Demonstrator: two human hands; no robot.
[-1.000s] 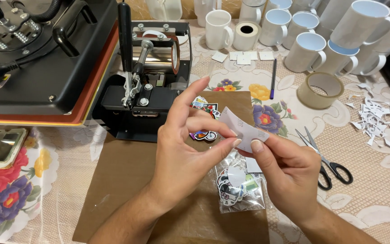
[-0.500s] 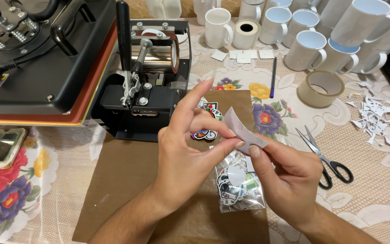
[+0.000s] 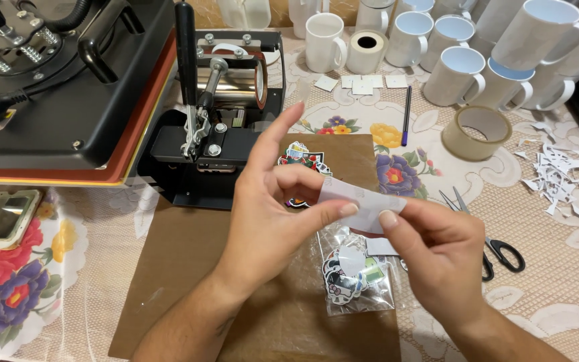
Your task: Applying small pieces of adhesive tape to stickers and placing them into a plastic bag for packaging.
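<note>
Two hands pinching one white paper slip [image 3: 363, 206] above the brown board [image 3: 189, 268], left hand [image 3: 273, 214] and right hand [image 3: 437, 248] each in a closed grip on it, clear sticker bag [image 3: 356, 275] just below, scissors [image 3: 490, 245] right, white mugs [image 3: 450, 74] behind

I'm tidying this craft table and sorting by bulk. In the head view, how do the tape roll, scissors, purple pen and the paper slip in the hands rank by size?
Largest to smallest as seen:
1. Scissors
2. Pen, about as long but thinner
3. Tape roll
4. Paper slip, unsure: it is nearer the camera and partly covered by the left hand and right hand.
</note>
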